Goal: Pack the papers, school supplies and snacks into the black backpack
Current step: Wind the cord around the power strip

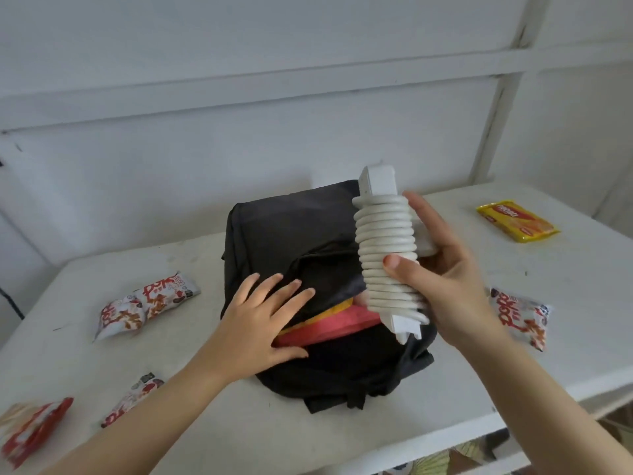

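Risk: your right hand (455,269) grips the cord-wrapped strip (387,255) between thumb and fingers only, tilted over the backpack (294,221) mouth; the coils may slip off or snag the flap. Your left hand (263,313) lies flat, fingers spread, pressing the flap. The backpack sits mid-surface (513,262); snacks (147,303) lie unpacked around it.
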`<state>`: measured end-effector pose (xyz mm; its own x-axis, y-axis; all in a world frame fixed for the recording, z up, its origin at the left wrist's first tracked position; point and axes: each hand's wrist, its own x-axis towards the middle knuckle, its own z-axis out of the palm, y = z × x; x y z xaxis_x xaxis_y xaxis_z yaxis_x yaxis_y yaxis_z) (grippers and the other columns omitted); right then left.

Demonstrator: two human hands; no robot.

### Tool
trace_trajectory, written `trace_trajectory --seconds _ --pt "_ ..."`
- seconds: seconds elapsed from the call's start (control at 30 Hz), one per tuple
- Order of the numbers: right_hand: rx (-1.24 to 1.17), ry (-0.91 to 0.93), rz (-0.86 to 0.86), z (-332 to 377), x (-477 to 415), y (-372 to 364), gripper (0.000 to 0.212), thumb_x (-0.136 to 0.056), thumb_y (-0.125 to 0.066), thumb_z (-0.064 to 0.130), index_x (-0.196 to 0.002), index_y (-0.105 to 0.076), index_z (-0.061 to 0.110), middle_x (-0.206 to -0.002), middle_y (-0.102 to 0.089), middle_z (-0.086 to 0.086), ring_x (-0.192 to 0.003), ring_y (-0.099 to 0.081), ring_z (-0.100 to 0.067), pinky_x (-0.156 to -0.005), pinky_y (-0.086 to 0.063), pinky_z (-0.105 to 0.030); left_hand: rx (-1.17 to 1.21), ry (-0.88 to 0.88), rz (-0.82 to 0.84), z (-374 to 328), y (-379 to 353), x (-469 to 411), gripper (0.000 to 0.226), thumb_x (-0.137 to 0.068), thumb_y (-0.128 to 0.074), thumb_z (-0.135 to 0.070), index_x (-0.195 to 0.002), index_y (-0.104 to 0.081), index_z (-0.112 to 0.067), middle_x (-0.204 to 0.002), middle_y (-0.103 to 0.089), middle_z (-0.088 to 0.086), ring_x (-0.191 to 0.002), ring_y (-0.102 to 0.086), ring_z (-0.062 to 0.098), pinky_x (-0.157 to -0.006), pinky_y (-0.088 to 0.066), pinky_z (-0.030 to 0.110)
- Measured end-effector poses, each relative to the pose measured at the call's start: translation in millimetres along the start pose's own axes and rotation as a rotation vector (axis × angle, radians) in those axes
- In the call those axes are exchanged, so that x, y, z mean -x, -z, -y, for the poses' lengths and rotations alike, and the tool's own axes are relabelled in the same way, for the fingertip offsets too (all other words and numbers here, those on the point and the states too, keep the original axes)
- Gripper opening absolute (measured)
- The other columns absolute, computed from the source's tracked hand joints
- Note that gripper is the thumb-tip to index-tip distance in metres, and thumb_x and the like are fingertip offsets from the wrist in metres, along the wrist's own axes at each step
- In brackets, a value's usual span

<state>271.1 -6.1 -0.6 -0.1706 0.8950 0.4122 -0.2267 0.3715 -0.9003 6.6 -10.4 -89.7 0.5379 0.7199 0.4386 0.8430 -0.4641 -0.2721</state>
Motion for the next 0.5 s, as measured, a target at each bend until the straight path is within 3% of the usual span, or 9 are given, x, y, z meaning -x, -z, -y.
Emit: trace_trajectory --seconds 0.1,0.23,0.37,0.5 --pt "0.093 0.033 0.015 -6 9 -4 0.072 -0.068 -0.078 0.019 -0.133 -0.048 0.026 -0.117 -0.063 -0.004 -0.105 -0.063 -0.026 -0.081 -0.055 -0.045 -0.004 0.062 0.033 2 4 -9 0.095 -0.063 -0.051 -0.076 -0.138 -0.037 -0.019 -0.122 -0.063 0.001 -0.116 -0.056 0.030 -0.103 -0.032 0.049" --pt "0.218 0.082 0.064 -12 17 -8 0.070 -0.069 -0.076 0.026 -0.133 -0.047 0.025 -0.120 -0.060 0.001 -0.110 -0.059 -0.025 -0.083 -0.056 -0.042 0.019 0.070 -0.025 8 4 -22 0.093 -0.060 -0.068 -0.068 -0.135 -0.041 -0.018 -0.107 -0.069 0.002 -0.106 -0.061 0.030 -0.096 -0.040 0.051" --pt "0.387 0.109 0.116 -20 20 -7 0.072 -0.068 -0.077 0.029 -0.133 -0.048 0.024 -0.123 -0.057 -0.002 -0.114 -0.053 -0.027 -0.085 -0.052 -0.047 0.053 0.019 -0.018 16 1 -24 0.094 -0.058 -0.075 -0.063 -0.135 -0.043 -0.019 -0.104 -0.070 -0.001 -0.100 -0.063 0.026 -0.091 -0.045 0.041" --pt "0.675 0.204 0.235 -24 24 -4 0.069 -0.067 -0.074 0.035 -0.131 -0.047 0.037 -0.126 -0.046 0.012 -0.119 -0.045 -0.016 -0.087 -0.050 -0.030 0.121 -0.047 -0.049 24 3 -28 0.067 -0.068 -0.060 -0.052 -0.127 -0.043 -0.024 -0.091 -0.071 -0.004 -0.086 -0.064 0.021 -0.078 -0.047 0.033"
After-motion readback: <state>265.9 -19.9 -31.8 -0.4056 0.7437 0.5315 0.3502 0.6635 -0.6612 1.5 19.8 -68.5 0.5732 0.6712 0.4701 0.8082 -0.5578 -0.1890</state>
